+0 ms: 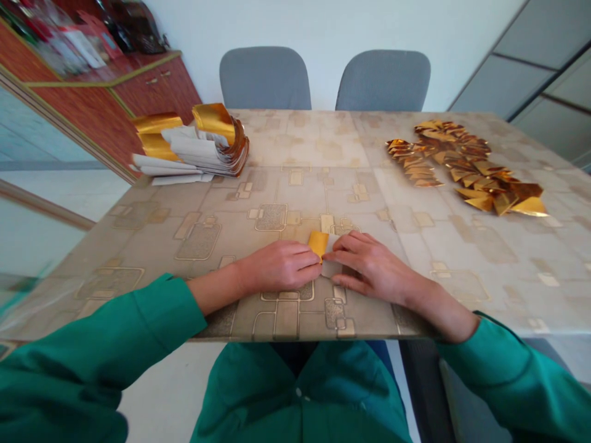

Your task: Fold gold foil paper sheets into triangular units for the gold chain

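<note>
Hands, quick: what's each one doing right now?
Left hand: fingers closed on the gold-and-white paper.
Right hand: fingers curled at the same paper's other side; whether it grips cannot be told.

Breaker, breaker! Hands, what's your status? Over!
Left hand and right hand both on the gold-and-white paper. Paper stack off left, folded gold pieces off right, neither in the way. Over.
</note>
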A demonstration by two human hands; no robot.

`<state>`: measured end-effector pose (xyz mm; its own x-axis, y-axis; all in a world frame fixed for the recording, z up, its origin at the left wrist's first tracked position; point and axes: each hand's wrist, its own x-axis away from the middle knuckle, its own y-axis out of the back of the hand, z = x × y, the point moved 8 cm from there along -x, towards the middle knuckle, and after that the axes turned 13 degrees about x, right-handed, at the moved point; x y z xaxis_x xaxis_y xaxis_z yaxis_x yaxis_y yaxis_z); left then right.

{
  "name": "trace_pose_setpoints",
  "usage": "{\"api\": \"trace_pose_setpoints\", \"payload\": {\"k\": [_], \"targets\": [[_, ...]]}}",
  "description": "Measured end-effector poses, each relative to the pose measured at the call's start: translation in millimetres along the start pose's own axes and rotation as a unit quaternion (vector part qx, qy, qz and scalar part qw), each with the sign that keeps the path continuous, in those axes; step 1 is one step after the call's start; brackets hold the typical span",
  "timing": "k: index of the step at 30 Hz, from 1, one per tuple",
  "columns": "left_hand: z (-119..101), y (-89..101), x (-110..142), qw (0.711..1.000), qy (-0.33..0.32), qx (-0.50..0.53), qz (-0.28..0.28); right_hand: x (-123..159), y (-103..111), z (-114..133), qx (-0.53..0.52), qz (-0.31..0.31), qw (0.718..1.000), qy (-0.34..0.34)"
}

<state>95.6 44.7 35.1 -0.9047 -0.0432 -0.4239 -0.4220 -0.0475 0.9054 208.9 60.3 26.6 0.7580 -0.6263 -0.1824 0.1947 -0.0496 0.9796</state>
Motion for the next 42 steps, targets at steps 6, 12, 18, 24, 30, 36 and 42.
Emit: {"api": "trace_pose_setpoints", "payload": {"k": [6,12,18,24,30,36,42], "targets": [[9.3,-1.1,5.4,0.993,0.105,0.047,-0.014,3.5,1.8,0.7,0.002,0.007,1.000,0.010],[-0.3,-1.7,10.8,0.994,0.074,0.080,-0.002,-3.5,4.4,0.5,-0.061,-0.023,0.998,0.012],[-2.2,4.2,15.8,0.990,0.066,0.126,-0.026,-10.3,-2.1,-11.1,-0.136,-0.052,0.989,-0.039],[-2.1,5.9,17.6,0.978,0.108,0.178,-0.030,-9.7,-12.3,-17.7,-0.113,-0.038,0.986,-0.117],[-3.3,-1.8,18.1,0.976,0.137,0.167,0.025,-8.8,-13.5,-15.9,-0.093,-0.035,0.984,-0.146],[-4.7,-7.6,17.9,0.976,0.136,0.157,0.061,-8.9,-14.6,-13.9,-0.071,-0.018,0.984,-0.165],[-5.7,-6.9,16.9,0.979,0.134,0.141,0.062,-8.8,-16.3,-10.5,-0.044,-0.015,0.984,-0.174]]}}
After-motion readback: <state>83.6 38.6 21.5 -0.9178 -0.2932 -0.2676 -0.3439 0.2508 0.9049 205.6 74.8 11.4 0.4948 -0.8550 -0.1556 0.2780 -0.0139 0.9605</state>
